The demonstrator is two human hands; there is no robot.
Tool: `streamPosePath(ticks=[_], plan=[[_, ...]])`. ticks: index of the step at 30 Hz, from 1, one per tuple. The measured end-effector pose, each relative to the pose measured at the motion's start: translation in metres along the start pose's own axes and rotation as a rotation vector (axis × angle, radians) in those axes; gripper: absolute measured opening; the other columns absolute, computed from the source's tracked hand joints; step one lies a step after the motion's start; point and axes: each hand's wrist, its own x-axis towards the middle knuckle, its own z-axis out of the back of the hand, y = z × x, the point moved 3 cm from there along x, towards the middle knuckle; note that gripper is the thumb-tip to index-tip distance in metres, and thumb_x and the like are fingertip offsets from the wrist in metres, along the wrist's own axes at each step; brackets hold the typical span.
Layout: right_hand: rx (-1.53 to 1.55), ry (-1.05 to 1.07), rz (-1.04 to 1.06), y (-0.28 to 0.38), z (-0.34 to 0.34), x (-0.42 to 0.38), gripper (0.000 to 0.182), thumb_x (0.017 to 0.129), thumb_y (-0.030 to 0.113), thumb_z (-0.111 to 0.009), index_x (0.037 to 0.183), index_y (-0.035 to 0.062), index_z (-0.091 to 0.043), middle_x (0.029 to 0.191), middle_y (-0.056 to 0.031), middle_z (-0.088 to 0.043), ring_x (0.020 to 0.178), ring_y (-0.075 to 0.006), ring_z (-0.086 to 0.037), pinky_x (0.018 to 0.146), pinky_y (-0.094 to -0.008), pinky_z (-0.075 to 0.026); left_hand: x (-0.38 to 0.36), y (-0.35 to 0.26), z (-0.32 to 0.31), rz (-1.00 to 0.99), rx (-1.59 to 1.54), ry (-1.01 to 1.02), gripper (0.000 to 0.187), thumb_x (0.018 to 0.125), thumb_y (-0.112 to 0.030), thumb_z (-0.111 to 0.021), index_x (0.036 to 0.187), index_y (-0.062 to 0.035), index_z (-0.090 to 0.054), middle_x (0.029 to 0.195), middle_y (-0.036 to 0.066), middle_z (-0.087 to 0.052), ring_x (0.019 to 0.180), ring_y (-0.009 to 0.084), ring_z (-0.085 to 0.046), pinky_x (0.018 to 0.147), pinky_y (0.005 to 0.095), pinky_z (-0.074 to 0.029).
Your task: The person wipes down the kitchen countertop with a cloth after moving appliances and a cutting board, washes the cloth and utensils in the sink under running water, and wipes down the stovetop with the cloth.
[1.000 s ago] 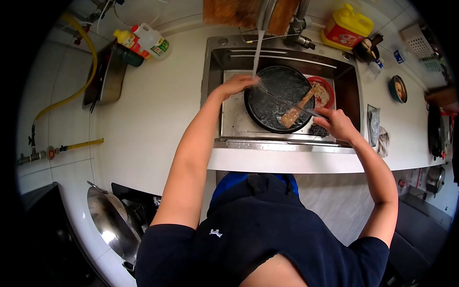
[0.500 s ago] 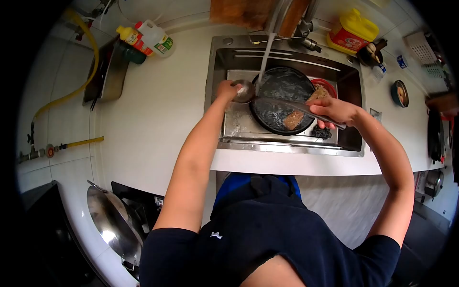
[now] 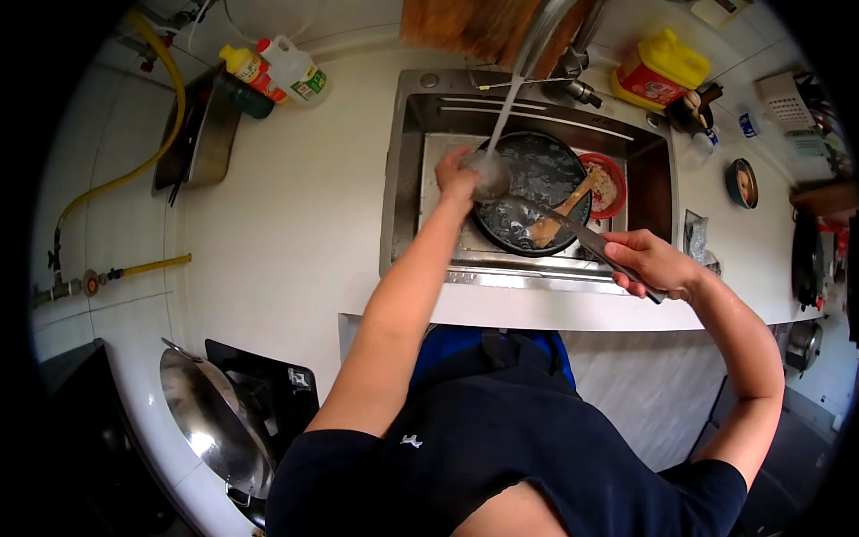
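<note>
My right hand is closed around the handle of a metal ladle, which slants up and left across the sink. My left hand grips the rim of the ladle's bowl, right under the running water; splashing blurs its fingertips. Below the ladle, a round black pan full of water stands in the sink. A wooden spatula rests with its blade in the pan. Its handle reaches over a red bowl holding pale scraps that I cannot identify.
The faucet pours from above the steel sink. On the counter's left stand plastic bottles and a metal container. A yellow jug and a small bowl are at right. A wok sits lower left.
The ladle's bowl has moved right into the water stream with my left hand. My right hand has shifted right and toward me, uncovering the red bowl and spatula handle.
</note>
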Motion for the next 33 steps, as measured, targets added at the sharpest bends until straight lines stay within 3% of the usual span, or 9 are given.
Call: streamPosePath(ticks=[4,9,13,20,24,25,28,29,33], plan=[[0.026,0.121,-0.055,-0.005,0.028,0.005,0.038,0.097,0.029,-0.046,0.126,0.0051,-0.048,0.058,0.0024,-0.051,0.040,-0.0024,-0.042,0.038,-0.0161,-0.034,0.009,-0.028,0.005,-0.372,0.944,0.407,0.027,0.072,-0.007,-0.070,0.099,-0.0022,-0.066,0.094,0.016,-0.066,0.086,0.0256,-0.064,0.076,0.0335,-0.049],[0.115,0.237,0.005,-0.012,0.044,0.024,0.040,0.096,0.027,-0.049,0.130,0.0063,-0.046,0.058,0.0013,-0.052,0.040,-0.0021,-0.042,0.037,-0.0155,-0.034,0.013,-0.062,-0.006,-0.225,1.444,0.562,0.021,0.085,-0.021,-0.061,0.095,-0.0027,-0.068,0.093,0.017,-0.066,0.083,0.0300,-0.063,0.076,0.0368,-0.049],[0.171,0.287,0.144,-0.037,0.052,0.050,0.044,0.097,0.027,-0.048,0.136,0.0076,-0.041,0.059,0.0020,-0.051,0.041,-0.0019,-0.041,0.037,-0.0152,-0.032,0.025,-0.055,0.026,0.250,0.302,0.359,0.023,0.092,-0.014,-0.053,0.103,0.0034,-0.061,0.100,0.011,-0.065,0.090,0.0251,-0.062,0.083,0.0380,-0.050],[0.103,0.186,0.349,-0.068,0.033,0.090,0.043,0.098,0.028,-0.044,0.136,0.0072,-0.042,0.057,0.0011,-0.048,0.042,-0.0033,-0.040,0.040,-0.0177,-0.033,0.004,-0.035,0.004,0.341,-0.792,-0.059,0.027,0.091,-0.009,-0.042,0.113,0.0026,-0.052,0.112,0.017,-0.058,0.100,0.0308,-0.058,0.092,0.0456,-0.045],[0.184,0.184,0.412,-0.068,0.016,0.107,0.045,0.097,0.025,-0.047,0.137,0.0067,-0.040,0.058,0.0011,-0.049,0.043,-0.0037,-0.043,0.041,-0.0177,-0.036,-0.013,-0.028,-0.028,0.380,-1.016,0.058,0.029,0.094,-0.014,-0.041,0.114,0.0047,-0.050,0.112,0.021,-0.058,0.099,0.0323,-0.059,0.087,0.0451,-0.047],[0.209,0.183,0.416,-0.067,0.011,0.111,0.045,0.096,0.024,-0.048,0.137,0.0065,-0.040,0.058,0.0010,-0.049,0.043,-0.0039,-0.044,0.041,-0.0177,-0.037,-0.019,-0.033,-0.040,0.430,-0.948,0.063,0.025,0.095,-0.016,-0.040,0.107,0.0019,-0.053,0.093,0.015,-0.061,0.077,0.0244,-0.059,0.067,0.0352,-0.049],[0.150,0.170,0.459,-0.065,-0.002,0.133,0.051,0.092,0.022,-0.055,0.137,0.0057,-0.038,0.060,-0.0005,-0.052,0.040,-0.0051,-0.044,0.039,-0.0166,-0.035,-0.015,-0.036,-0.030,0.263,-0.891,0.222,0.024,0.096,-0.020,-0.039,0.096,-0.0040,-0.056,0.069,0.004,-0.050,0.055,0.0155,-0.045,0.050,0.0284,-0.038],[0.076,0.180,0.478,-0.059,-0.006,0.136,0.052,0.088,0.017,-0.058,0.135,0.0052,-0.041,0.062,0.0000,-0.052,0.043,-0.0052,-0.044,0.042,-0.0176,-0.036,-0.018,-0.043,-0.032,0.215,-0.779,-0.003,0.021,0.096,-0.021,-0.041,0.091,-0.0060,-0.055,0.064,0.001,-0.041,0.050,0.0119,-0.033,0.045,0.0267,-0.027],[-0.055,-0.022,0.760,-0.055,-0.016,0.191,0.037,0.091,0.023,-0.056,0.122,0.0029,-0.052,0.067,0.0010,-0.050,0.055,-0.0058,-0.045,0.049,-0.0220,-0.038,-0.017,-0.073,-0.018,-0.039,-0.583,0.030,0.011,0.095,-0.013,-0.042,0.093,-0.0061,-0.050,0.071,0.003,-0.044,0.058,0.0137,-0.038,0.053,0.0267,-0.033]])
